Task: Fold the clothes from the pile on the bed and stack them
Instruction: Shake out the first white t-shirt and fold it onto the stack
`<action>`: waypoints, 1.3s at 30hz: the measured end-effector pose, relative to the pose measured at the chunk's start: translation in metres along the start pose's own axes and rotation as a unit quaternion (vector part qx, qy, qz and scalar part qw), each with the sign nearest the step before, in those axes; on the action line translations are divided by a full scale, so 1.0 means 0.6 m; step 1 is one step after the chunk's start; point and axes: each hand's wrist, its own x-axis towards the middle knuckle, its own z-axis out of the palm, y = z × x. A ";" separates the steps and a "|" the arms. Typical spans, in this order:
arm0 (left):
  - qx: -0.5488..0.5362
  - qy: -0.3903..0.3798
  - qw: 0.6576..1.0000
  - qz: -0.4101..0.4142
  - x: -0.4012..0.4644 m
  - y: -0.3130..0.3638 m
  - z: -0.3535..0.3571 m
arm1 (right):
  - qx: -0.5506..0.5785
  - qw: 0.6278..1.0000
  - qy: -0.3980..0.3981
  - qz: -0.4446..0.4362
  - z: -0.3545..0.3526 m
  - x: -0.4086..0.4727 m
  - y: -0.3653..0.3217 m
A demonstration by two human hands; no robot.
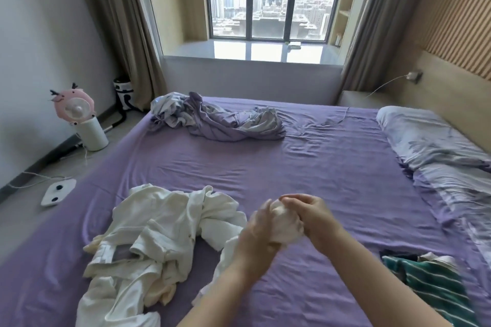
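A pile of crumpled white clothes (159, 233) lies on the purple bed (305, 167) at the near left. Above the sheet, just right of the pile, my left hand (259, 225) and my right hand (312, 210) both grip a small bunched white garment (284, 223) between them. Part of that white cloth hangs down under my left wrist. A green striped garment (430, 281) lies folded at the near right edge of the bed.
A rumpled lilac blanket (220, 119) lies at the bed's far side. Patterned pillows (435, 146) line the right, under the headboard. On the floor at left stand a pink fan on a white base (82, 119) and a white power strip (57, 192).
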 end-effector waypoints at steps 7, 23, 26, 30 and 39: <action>-0.321 0.030 0.939 -0.116 0.054 0.204 -0.086 | -0.171 0.970 -0.058 -0.163 -0.138 -0.101 -0.147; -0.018 0.025 0.987 -0.160 0.044 0.451 -0.076 | -0.171 0.957 0.074 -0.221 -0.350 -0.286 -0.284; 0.082 -0.011 0.989 -0.124 0.004 0.472 -0.053 | -0.179 0.955 0.050 -0.230 -0.342 -0.302 -0.299; -0.218 -0.099 0.970 -0.043 -0.067 0.517 -0.019 | -0.100 0.974 0.011 -0.205 -0.327 -0.317 -0.305; -0.280 0.092 0.947 -0.129 -0.066 0.554 0.020 | -0.246 0.934 -0.105 -0.239 -0.357 -0.323 -0.229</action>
